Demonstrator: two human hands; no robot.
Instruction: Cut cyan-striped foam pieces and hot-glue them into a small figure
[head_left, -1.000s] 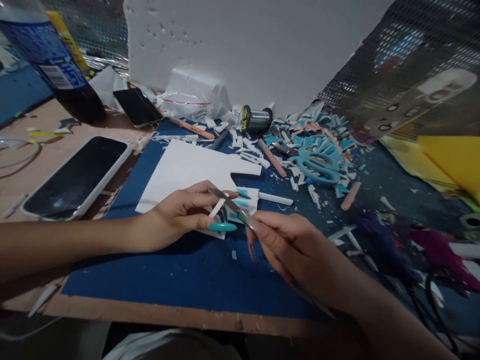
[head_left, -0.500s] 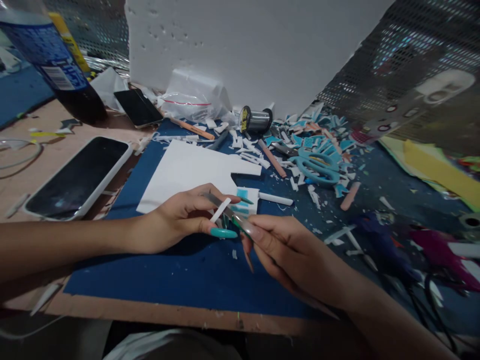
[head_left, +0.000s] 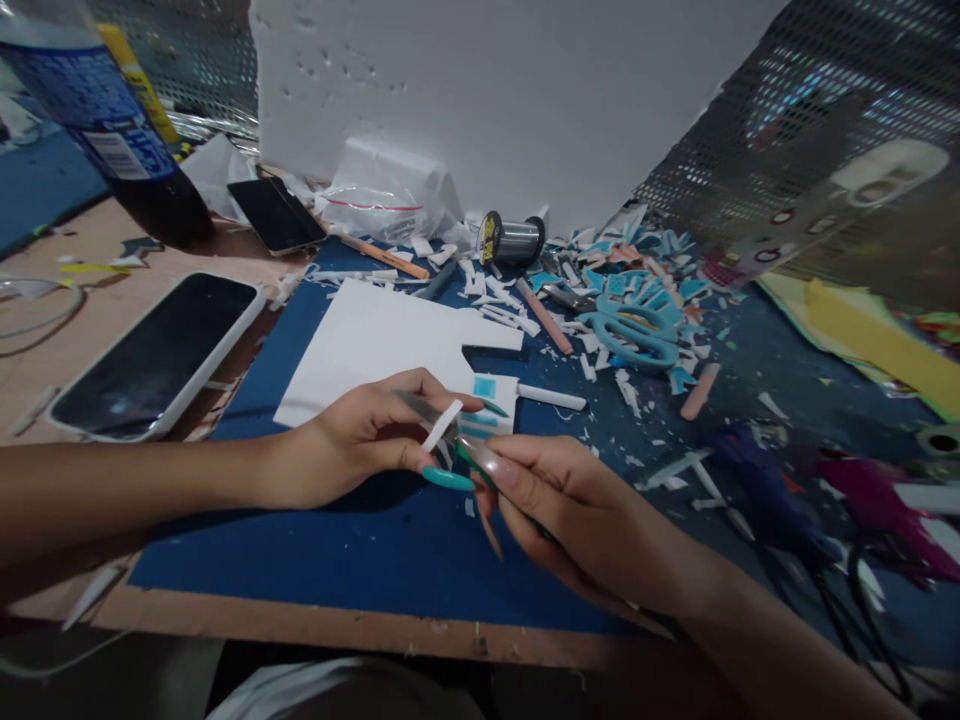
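Note:
My left hand (head_left: pixel 360 440), with long teal nails, pinches a small white strip (head_left: pixel 442 427) between thumb and fingers. In my right hand (head_left: pixel 570 500) is a craft knife (head_left: pixel 466 452) with a green part at the grip. Its grey blade points left, passing by the strip toward my left fingers; whether its edge touches the strip I cannot make out. Just beyond my hands lies a white foam board piece (head_left: pixel 390 340) with a notched right side. Beside it sits a smaller white piece with a blue patch (head_left: pixel 485 386), partly covered by my left fingertips.
A blue mat (head_left: pixel 337 560) lies beneath my hands. Blue-handled scissors (head_left: pixel 637 335), a wire spool (head_left: pixel 514 240) and many foam scraps crowd the back right. To the left are a phone (head_left: pixel 157 355) and a dark drink bottle (head_left: pixel 105 130). Glue guns (head_left: pixel 772 490) with cords lie at right.
My right hand has shifted slightly, drawing the knife a little back from my left fingers. The white strip stays in my left hand, which has barely moved.

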